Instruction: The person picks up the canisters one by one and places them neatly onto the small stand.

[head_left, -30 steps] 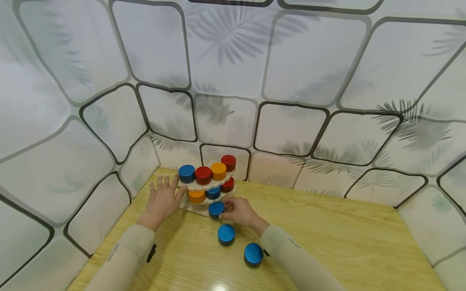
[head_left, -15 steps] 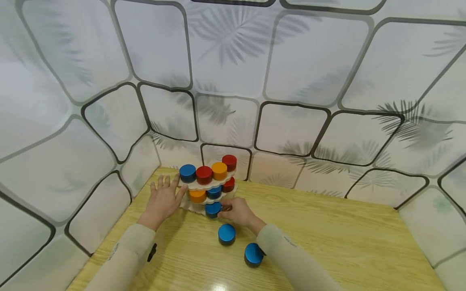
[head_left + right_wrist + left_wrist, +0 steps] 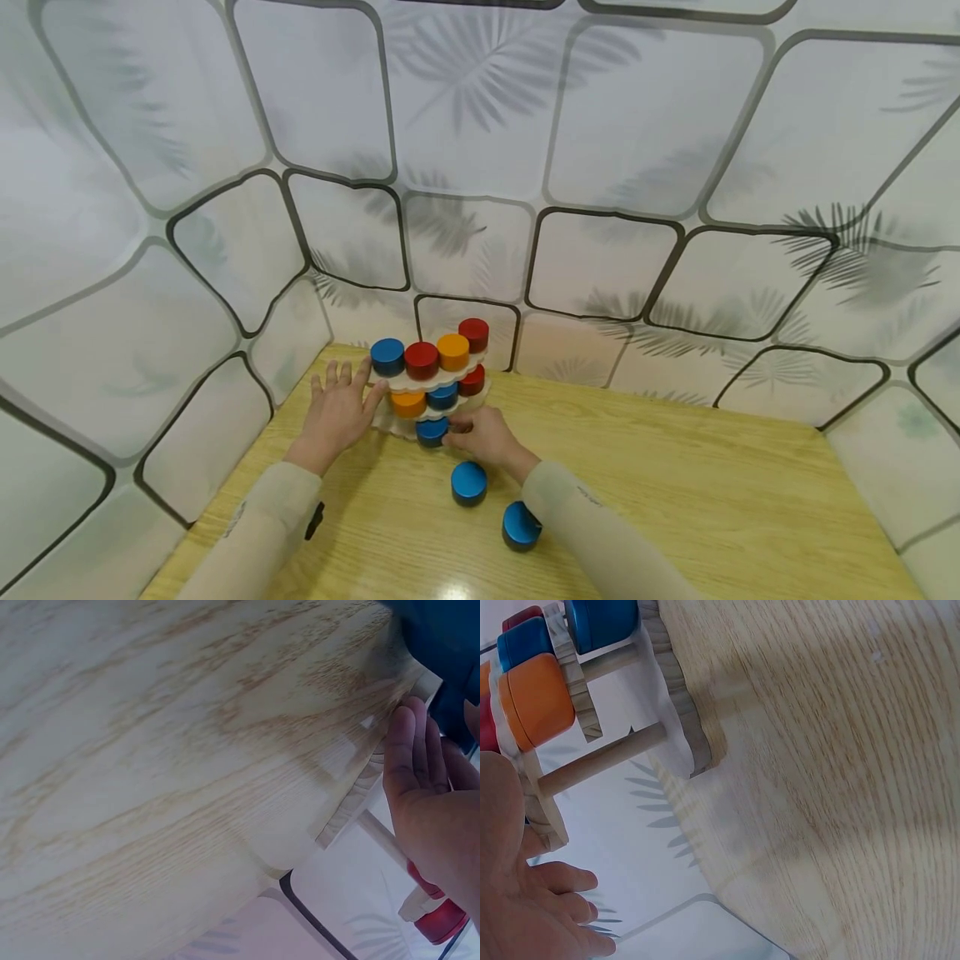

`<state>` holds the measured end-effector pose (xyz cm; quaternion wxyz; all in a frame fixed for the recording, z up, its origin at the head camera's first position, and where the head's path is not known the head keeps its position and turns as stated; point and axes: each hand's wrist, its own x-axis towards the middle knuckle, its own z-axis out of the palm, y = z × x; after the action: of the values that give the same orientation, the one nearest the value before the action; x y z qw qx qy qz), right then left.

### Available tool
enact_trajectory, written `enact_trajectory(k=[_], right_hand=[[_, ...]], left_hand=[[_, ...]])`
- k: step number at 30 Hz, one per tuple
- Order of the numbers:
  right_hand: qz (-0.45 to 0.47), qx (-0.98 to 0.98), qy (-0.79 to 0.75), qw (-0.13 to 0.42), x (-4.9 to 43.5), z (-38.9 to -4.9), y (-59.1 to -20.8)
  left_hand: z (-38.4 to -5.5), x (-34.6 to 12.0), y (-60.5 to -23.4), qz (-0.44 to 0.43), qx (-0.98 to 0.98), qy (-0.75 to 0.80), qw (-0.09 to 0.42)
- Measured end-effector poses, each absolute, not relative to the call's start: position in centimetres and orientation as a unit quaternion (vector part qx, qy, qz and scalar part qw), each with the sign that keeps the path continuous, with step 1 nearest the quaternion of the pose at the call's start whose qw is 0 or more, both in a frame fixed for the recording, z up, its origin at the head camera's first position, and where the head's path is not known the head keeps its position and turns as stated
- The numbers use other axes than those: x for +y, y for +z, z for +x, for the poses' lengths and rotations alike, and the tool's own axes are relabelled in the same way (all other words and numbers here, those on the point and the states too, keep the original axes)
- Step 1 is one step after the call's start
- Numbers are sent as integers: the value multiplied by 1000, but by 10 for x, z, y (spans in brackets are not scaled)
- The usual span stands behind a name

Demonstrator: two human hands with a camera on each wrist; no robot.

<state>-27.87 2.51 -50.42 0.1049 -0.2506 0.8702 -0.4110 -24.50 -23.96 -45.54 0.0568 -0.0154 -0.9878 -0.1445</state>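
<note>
A tiered wooden rack [image 3: 392,423] with wavy edges and round posts stands at the far left of the table. My left hand [image 3: 335,414] is at its left end, fingers spread and fairly straight, thumb and index finger at the top shelf's edge. With thumb and fingers, my right hand [image 3: 487,435] pinches a blue cylinder [image 3: 431,432] on the bottom level. Red, orange and blue cylinders fill the levels above, among them an orange cylinder [image 3: 540,701]. The right wrist view shows the right fingers [image 3: 403,746] close to the blue piece, partly cut off by the frame.
Two more blue cylinders stand on the table [image 3: 675,492]: one blue cylinder [image 3: 468,483] in front of the rack, another blue cylinder [image 3: 521,526] beside the right sleeve. A patterned wall covering [image 3: 480,250] rises behind and at the left.
My right hand has moved slightly left, and the blue cylinder has shifted left along the bottom level with it. The left hand stays in place at the rack.
</note>
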Motion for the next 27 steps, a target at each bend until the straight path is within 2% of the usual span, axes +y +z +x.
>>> enact_trajectory(k=[27], right_hand=[[-216, 878, -413, 111, 15, -276, -503]], left_hand=[[-245, -240, -456, -16, -988, -145, 59]])
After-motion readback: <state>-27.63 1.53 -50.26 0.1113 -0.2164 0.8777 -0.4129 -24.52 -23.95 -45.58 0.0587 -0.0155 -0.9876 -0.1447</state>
